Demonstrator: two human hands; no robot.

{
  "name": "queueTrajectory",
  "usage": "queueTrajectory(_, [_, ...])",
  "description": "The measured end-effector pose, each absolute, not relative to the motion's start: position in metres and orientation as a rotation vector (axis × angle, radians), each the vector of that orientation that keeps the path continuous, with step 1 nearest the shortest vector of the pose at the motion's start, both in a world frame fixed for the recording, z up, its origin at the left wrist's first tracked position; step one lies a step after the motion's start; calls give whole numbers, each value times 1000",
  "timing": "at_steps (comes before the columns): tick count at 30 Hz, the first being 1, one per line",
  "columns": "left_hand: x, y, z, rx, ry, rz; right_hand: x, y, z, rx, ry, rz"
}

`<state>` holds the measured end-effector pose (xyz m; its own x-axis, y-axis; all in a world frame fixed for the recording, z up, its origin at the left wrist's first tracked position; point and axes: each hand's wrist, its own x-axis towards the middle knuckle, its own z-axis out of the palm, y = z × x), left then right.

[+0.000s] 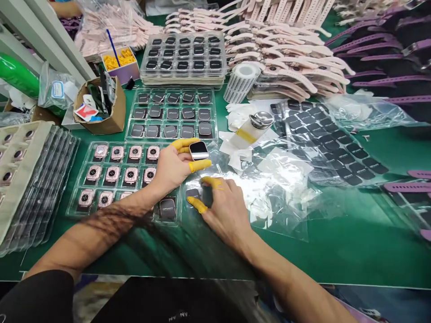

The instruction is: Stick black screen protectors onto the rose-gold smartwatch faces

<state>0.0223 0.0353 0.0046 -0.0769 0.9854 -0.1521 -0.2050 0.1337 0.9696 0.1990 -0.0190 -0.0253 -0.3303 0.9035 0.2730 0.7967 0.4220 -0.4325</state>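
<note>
- Bright light over the tabletop (336, 249);
- white glare on clear plastic sheet (254, 185) and raised watch screen (198, 149);
- dark streaky blur across left forearm (89, 237);
- right-edge purple straps (406, 187) slightly soft

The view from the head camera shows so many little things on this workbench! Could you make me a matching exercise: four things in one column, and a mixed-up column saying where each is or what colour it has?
Things:
1. watch body with a glossy dark front
2. blue stick
3. pump bottle
4. label roll

Places and colours:
A. standing in a box of yellow pieces
B. next to pale pink straps
C. held in the left hand
D. has a silver-coloured top

Right pairs: 1-C, 2-A, 3-D, 4-B
</note>
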Motion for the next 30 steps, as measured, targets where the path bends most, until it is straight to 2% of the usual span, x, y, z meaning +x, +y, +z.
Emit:
queueTrajectory(3, [22,35,1,922,1164,1259,187,-26,-29,-1469,-2333,351])
queueTrajectory(8, [22,34,2,946,1168,1238,190,-16,-34,-1443,-2208,458])
queueTrajectory(15, [21,34,6,934,1150,1240,197,-8,-42,-1362,-2134,140])
queueTrajectory(26, [18,35,7,939,1186,1275,200,-30,-31,-941,-2458,689])
queueTrajectory(30, [18,35,6,970,1199,1300,201,-21,-30,-944,-2407,415])
